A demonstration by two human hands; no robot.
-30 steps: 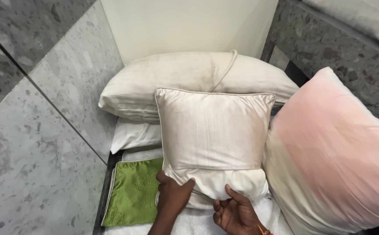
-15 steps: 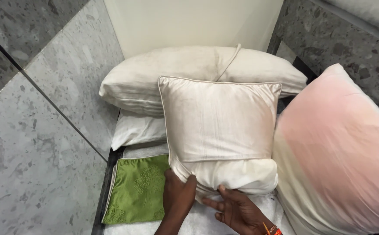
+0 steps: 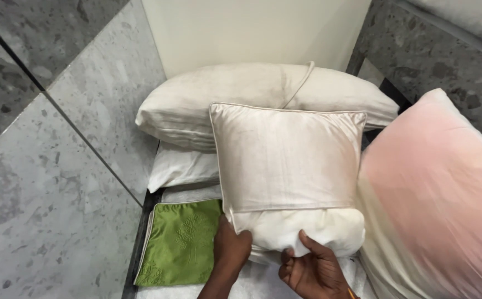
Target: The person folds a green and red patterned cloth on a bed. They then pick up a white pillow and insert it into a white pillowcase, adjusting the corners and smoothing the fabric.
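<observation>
A cream satin cushion cover [image 3: 288, 158] stands upright in the middle, with its white inner pillow [image 3: 302, 230] bulging out of the bottom opening. My left hand [image 3: 231, 252] presses against the lower left corner of that white inner pillow. My right hand [image 3: 313, 268] grips the pillow's bottom edge from below, thumb up against it. A flat green embroidered cushion cover [image 3: 180, 243] lies just left of my left hand.
A long cream pillow [image 3: 241, 97] lies behind the cushion, with a smaller white pillow [image 3: 182, 166] under it. A large pink-tinted pillow [image 3: 440, 205] leans at the right. Grey stone-pattern walls [image 3: 52, 166] close in on the left and right. White towelling lies underneath.
The view has shifted slightly and the cushion sits a little higher. More white inner pillow shows below the cover, and both hands have moved up against its lower edge.
</observation>
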